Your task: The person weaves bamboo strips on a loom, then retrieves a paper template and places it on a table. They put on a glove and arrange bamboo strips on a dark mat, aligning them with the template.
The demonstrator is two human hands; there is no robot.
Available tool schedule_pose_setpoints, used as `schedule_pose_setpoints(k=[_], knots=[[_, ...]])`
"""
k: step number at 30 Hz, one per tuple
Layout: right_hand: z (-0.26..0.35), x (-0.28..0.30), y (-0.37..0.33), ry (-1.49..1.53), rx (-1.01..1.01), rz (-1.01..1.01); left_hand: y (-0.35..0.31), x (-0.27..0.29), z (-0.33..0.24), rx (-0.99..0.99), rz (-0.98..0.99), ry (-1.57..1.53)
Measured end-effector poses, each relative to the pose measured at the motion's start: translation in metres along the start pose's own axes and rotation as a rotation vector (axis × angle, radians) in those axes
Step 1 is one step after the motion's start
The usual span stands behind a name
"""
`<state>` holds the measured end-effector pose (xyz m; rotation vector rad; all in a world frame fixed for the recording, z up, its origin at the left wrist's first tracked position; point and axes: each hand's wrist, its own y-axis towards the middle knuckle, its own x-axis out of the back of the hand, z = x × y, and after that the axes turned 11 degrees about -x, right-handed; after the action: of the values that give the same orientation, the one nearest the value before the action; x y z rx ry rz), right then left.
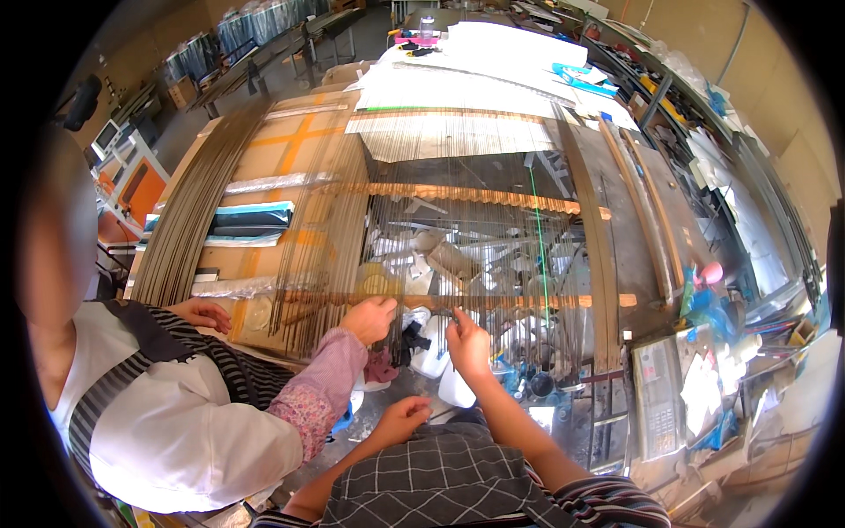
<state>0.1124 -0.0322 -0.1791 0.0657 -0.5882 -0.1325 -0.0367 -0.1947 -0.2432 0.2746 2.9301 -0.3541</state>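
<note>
Many long, thin, dark strips (466,242) lie side by side over notched wooden bars (440,191) in front of me. My right hand (469,346) is raised at their near ends, just below the nearest bar (563,301). Its fingers are pinched on the end of what looks like a thin dark strip. Lower and closer to my body, my left hand (402,421) has its fingers curled together; whether anything is in them is hidden. A co-worker's hand (370,319) is closed at the strips left of my right hand, and their other hand (204,314) is farther left.
A co-worker in a white top (176,431) stands close on my left. Dense bundles of strips lie at the left (207,202) and right (590,229). Scraps and white containers (458,387) sit below the bars. A keypad device (657,396) and cluttered shelves (704,158) are to the right.
</note>
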Motion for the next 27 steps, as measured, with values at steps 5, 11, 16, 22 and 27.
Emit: schedule_pose_setpoints(k=[5, 11, 16, 22, 27], knots=[[0.000, -0.005, 0.002, -0.022, 0.048, -0.052, -0.004, -0.003, -0.017, -0.015, -0.034, -0.042], [0.003, -0.006, 0.003, -0.035, -0.001, 0.008, -0.007, -0.004, -0.044, 0.032, -0.042, 0.051], [0.002, -0.008, 0.006, -0.083, -0.040, 0.058, -0.007, -0.004, -0.046, 0.042, -0.048, 0.036], [-0.005, -0.015, 0.008, -0.100, -0.023, 0.057, -0.009, -0.005, -0.050, 0.056, -0.066, 0.030], [-0.010, -0.021, 0.011, -0.147, -0.030, 0.063, -0.008, -0.004, -0.051, 0.053, -0.068, 0.040]])
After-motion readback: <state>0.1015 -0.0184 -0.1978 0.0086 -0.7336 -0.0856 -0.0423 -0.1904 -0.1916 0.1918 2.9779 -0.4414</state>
